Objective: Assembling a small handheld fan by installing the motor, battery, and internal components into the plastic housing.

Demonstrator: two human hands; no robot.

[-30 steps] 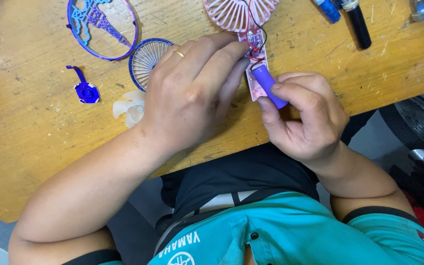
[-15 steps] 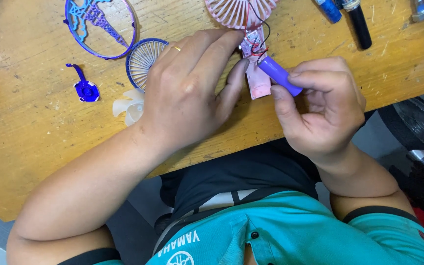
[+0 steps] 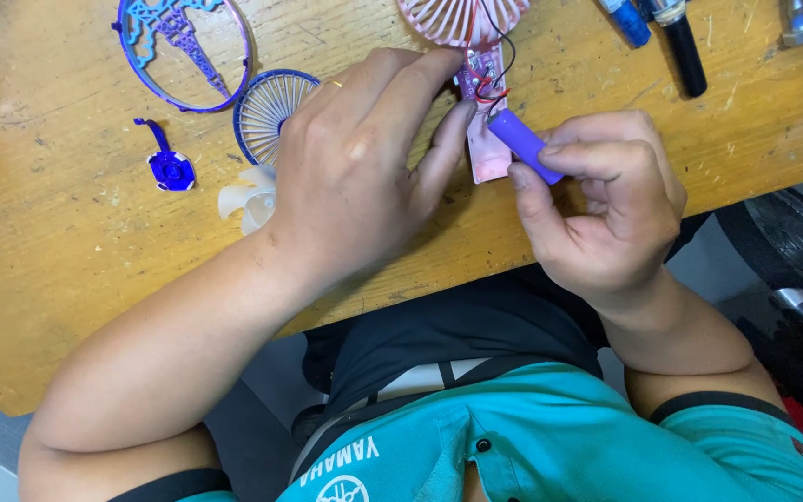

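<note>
A pink hand-held fan body (image 3: pixel 485 158) lies opened on the wooden table (image 3: pixel 67 251), its round grille at the top edge and red and black wires showing. My left hand (image 3: pixel 355 177) rests over it, fingertips pressing on the handle by the wires. My right hand (image 3: pixel 606 204) pinches a purple cylindrical battery (image 3: pixel 524 145) between thumb and fingers, lifted just to the right of the handle, still joined to the wires.
A blue fan grille (image 3: pixel 267 107), a blue ring-shaped cover (image 3: pixel 183 46), a small blue piece (image 3: pixel 169 169) and a white fan blade (image 3: pixel 245 200) lie at the left. A blue pen and a black tool (image 3: pixel 680 42) lie at the top right. The table's front edge runs under my wrists.
My right hand has drawn the purple battery up and to the right, away from the pink handle. My left hand has stayed on the fan body.
</note>
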